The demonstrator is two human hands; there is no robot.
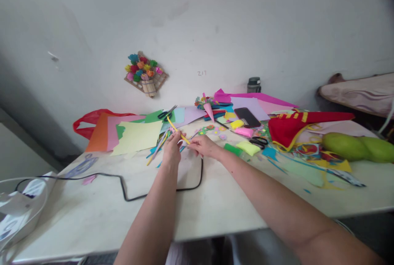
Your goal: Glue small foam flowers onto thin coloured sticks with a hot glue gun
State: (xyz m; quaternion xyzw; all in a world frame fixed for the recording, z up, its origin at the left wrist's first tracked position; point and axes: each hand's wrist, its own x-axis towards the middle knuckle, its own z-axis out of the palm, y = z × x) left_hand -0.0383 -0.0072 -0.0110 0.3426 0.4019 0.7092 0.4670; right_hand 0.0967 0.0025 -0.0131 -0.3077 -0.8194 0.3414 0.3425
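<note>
A narrow yellow paper strip (172, 123) stretches between my hands above the middle of the table. My left hand (172, 146) pinches it partway along, and its far end sticks up past the fingers. At the strip's near right end, the fingertips of my right hand (203, 146) are closed on it. Several loose paper strips (157, 150) in purple, yellow and blue lie beside and under my left hand. Small paper flower cutouts (212, 128) are scattered just beyond my right hand.
Coloured paper sheets (138, 133) and scissors (167, 114) lie at the back left. A phone (247, 117), clay packets (248, 148), black-handled scissors (258, 141), red cloth (286, 129) and green fruit (344, 146) occupy the right. A black cable (123, 189) crosses the front from a power strip (27, 211).
</note>
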